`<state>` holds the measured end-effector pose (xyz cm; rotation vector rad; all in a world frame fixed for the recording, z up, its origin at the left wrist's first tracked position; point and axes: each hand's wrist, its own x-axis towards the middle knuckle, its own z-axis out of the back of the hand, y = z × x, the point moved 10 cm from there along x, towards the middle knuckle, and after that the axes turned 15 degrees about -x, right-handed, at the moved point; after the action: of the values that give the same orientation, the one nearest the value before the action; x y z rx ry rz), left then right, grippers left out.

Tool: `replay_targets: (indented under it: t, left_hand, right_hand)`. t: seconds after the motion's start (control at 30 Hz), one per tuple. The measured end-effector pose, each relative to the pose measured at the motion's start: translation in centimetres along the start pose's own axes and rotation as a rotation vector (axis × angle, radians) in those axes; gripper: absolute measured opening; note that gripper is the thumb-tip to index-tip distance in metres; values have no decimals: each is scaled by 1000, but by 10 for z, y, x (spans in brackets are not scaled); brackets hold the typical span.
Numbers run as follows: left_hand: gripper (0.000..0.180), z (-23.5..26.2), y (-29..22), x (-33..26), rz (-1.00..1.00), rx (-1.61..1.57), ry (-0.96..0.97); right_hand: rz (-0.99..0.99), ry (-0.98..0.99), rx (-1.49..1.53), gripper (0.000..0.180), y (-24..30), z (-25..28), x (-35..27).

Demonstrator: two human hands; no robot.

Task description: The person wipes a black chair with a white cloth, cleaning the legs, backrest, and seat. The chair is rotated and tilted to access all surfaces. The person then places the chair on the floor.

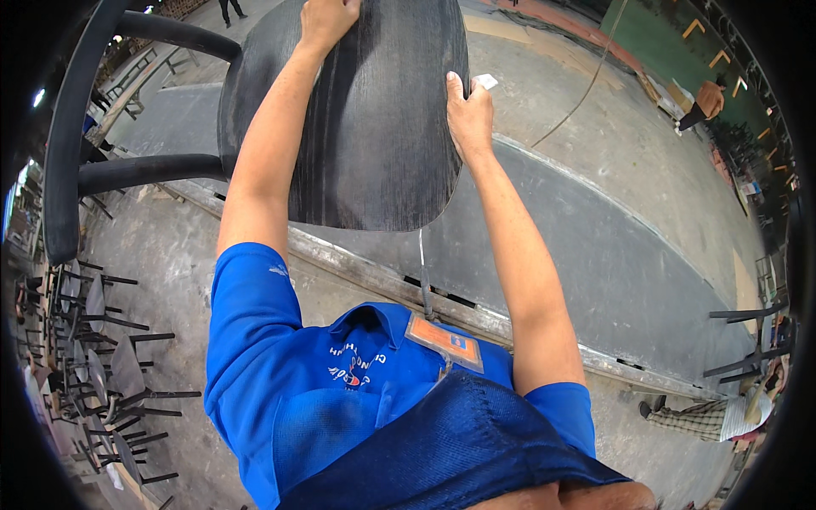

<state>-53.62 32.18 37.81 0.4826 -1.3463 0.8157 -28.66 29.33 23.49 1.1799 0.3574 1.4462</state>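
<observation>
A black wooden chair is in front of me, its broad seat (374, 136) showing dark wood grain and its curved backrest (64, 127) off to the left. My right hand (470, 119) grips the seat's right edge, thumb on top. A small white piece (485, 82), perhaps folded paper or cloth, sticks out beside its fingers. Over the far part of the seat, my left hand (327, 24) is closed, with its fingers curled at the picture's upper edge. Whatever it may hold is hidden.
A long grey platform (595, 246) with a pale wooden edge runs below the chair. Many dark chairs (119, 374) are stacked at the left. More chair legs (748, 314) stick out at the right. Other people (704, 104) are at the far right, lower right and far back.
</observation>
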Motion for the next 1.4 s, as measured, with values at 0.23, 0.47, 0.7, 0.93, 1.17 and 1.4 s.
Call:
replay_targets:
  t: [0.23,0.47,0.7,0.93,1.17,1.4]
  left_hand:
    - [19,2,3,-1,-187,10,71]
    - [24,30,36,-21,168,67,200]
    - [23,51,38,13,182,-81,-120]
    - [23,21,44,-1,302,71,39]
    - [23,60,110,2,294,176,-56]
    - [17,38,106,-8,661,-653,-255]
  right_hand:
    - [22,25,86,42,4,-4,-8]
    - [24,27,118,41,6,-5,-17]
    - [37,36,91,41,12,-5,-23]
    - [51,0,76,40,9,-10,-26]
    - [85,-5,141,37,15,-9,-31]
    - [95,-2,12,42,16,-22,4]
